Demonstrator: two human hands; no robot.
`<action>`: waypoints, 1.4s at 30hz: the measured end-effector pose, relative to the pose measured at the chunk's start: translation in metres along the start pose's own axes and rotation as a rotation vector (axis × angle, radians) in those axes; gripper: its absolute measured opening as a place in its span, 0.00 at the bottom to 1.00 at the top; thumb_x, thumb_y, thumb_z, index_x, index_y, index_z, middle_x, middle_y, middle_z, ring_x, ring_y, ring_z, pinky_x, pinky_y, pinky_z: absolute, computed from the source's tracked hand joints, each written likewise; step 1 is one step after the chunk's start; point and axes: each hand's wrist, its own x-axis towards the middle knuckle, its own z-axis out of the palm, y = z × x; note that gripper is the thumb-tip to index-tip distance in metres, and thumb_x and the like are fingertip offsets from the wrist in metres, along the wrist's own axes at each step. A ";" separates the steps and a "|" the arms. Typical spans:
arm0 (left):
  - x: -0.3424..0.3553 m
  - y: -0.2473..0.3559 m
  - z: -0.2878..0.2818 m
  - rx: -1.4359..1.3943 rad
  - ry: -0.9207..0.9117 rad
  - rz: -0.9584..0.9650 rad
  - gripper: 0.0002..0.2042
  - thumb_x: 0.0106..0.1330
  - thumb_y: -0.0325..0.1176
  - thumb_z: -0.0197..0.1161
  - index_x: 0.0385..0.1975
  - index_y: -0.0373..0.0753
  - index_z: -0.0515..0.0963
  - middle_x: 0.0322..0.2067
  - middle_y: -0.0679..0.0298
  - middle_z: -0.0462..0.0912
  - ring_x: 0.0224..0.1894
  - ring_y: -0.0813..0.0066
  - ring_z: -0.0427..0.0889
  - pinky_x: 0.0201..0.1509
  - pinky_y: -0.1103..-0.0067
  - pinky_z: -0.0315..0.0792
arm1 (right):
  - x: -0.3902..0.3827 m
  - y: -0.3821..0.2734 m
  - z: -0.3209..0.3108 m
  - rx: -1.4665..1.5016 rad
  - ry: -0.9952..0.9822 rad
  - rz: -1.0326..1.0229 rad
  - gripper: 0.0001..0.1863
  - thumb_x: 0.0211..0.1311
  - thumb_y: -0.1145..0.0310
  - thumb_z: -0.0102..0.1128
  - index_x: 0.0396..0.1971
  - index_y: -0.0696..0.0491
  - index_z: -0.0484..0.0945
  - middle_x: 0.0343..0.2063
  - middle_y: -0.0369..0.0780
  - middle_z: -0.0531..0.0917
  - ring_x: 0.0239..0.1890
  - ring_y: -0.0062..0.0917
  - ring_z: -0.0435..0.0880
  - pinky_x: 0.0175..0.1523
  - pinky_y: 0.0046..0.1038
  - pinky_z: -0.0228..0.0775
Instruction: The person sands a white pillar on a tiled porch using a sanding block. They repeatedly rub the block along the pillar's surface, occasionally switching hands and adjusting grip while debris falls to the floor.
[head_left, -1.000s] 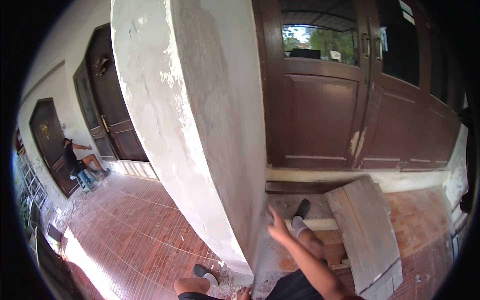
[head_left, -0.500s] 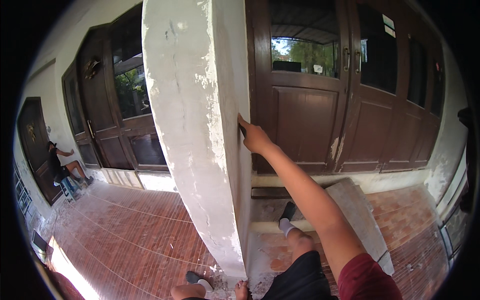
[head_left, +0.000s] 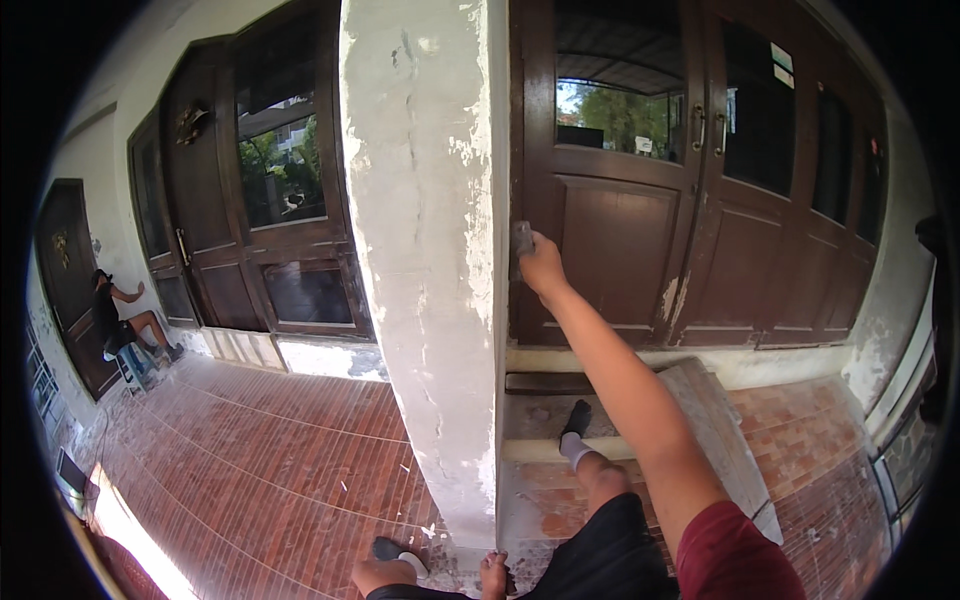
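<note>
My right hand (head_left: pixel 542 265) grips a small flat grey tool (head_left: pixel 523 240) at the right side of the white pillar (head_left: pixel 415 250), about halfway up, its arm stretched forward. Flaking paint and cracks run down the pillar's front face. Low at the pillar's foot, my left hand (head_left: pixel 494 576) is closed around something dark that I cannot make out. Brown double doors (head_left: pixel 620 260) stand behind my right hand.
My feet (head_left: pixel 575 420) rest either side of the pillar. A leaning board (head_left: pixel 720 430) lies right of the step (head_left: pixel 530 415). A person (head_left: pixel 120 310) sits on a blue stool by the left wall. Red tiled floor (head_left: pixel 270 450) spreads leftward.
My right hand has risen from low beside the pillar to about mid-height and shifted slightly right since. The view has turned, showing more of the left doors and the pillar's front.
</note>
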 end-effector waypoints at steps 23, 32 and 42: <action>0.007 -0.017 0.016 0.190 -0.052 -0.001 0.16 0.57 0.41 0.62 0.35 0.35 0.69 0.21 0.61 0.72 0.19 0.68 0.75 0.23 0.73 0.72 | -0.006 -0.008 0.028 -0.087 0.250 -0.212 0.16 0.57 0.77 0.48 0.47 0.59 0.75 0.36 0.58 0.80 0.42 0.54 0.78 0.48 0.45 0.68; 0.013 -0.022 0.006 0.076 -0.088 0.134 0.18 0.57 0.41 0.64 0.40 0.33 0.72 0.25 0.62 0.74 0.23 0.73 0.74 0.25 0.77 0.70 | -0.033 0.008 0.027 0.081 0.207 -0.129 0.16 0.58 0.78 0.48 0.46 0.60 0.75 0.35 0.56 0.82 0.41 0.48 0.81 0.46 0.40 0.70; -0.005 0.010 -0.006 -0.111 0.004 0.085 0.12 0.60 0.41 0.60 0.33 0.41 0.69 0.21 0.63 0.71 0.18 0.73 0.73 0.20 0.75 0.70 | -0.266 0.209 -0.021 0.013 -0.012 0.435 0.22 0.57 0.76 0.49 0.53 0.56 0.72 0.42 0.46 0.82 0.45 0.30 0.80 0.50 0.31 0.70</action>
